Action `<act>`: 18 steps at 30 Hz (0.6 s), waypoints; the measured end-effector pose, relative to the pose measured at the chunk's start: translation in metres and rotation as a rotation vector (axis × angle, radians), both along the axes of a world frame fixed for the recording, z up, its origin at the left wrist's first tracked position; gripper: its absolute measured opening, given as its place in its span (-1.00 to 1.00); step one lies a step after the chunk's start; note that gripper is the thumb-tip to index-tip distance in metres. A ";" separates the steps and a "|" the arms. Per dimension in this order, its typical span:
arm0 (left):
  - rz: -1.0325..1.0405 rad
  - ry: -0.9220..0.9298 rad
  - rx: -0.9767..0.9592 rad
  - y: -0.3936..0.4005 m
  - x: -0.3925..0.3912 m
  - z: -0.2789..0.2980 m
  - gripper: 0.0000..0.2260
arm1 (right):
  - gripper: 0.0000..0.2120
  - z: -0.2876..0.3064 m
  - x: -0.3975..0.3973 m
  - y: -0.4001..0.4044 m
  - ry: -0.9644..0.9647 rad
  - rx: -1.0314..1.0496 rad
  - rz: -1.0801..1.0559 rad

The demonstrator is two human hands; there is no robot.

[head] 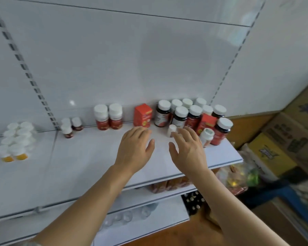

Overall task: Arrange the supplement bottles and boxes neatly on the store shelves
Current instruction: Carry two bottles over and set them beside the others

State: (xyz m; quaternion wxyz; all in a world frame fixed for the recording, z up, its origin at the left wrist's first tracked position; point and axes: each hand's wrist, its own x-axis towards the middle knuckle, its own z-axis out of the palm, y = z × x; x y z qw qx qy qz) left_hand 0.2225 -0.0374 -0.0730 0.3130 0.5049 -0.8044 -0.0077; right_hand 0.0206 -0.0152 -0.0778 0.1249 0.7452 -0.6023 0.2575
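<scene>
Both my hands hover over the white shelf [89, 157]. My left hand [134, 148] is open, fingers pointing at a red box [142, 115]. My right hand [188, 149] is open, its fingertips close to a small white bottle [171, 130]; I cannot tell if they touch. Behind stands a cluster of dark bottles with white caps [185, 112], another red box [205, 124] and a pale bottle [207, 136]. Two red-labelled bottles [108, 117] stand left of the red box. Small bottles [69, 126] stand farther left.
A block of orange-based, white-capped bottles [16, 141] fills the left shelf section. Lower shelves [158, 190] hold more goods. Cardboard cartons [283, 142] and bagged items [238, 174] crowd the floor at right. The shelf's right end [236, 153] is close to the bottle cluster.
</scene>
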 end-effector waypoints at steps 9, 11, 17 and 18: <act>-0.129 0.070 0.101 -0.021 -0.103 -0.003 -0.68 | -0.68 0.005 -0.112 -0.009 -0.060 -0.058 -0.246; -0.169 0.088 0.130 -0.027 -0.121 -0.006 -0.71 | -0.68 0.008 -0.125 -0.011 -0.086 -0.063 -0.298; -0.238 0.155 0.283 -0.041 -0.170 -0.010 -0.69 | -0.54 0.012 -0.165 -0.019 -0.130 0.072 -0.341; -0.239 0.161 0.313 -0.043 -0.176 -0.012 -0.68 | -0.50 0.010 -0.171 -0.021 -0.157 0.121 -0.338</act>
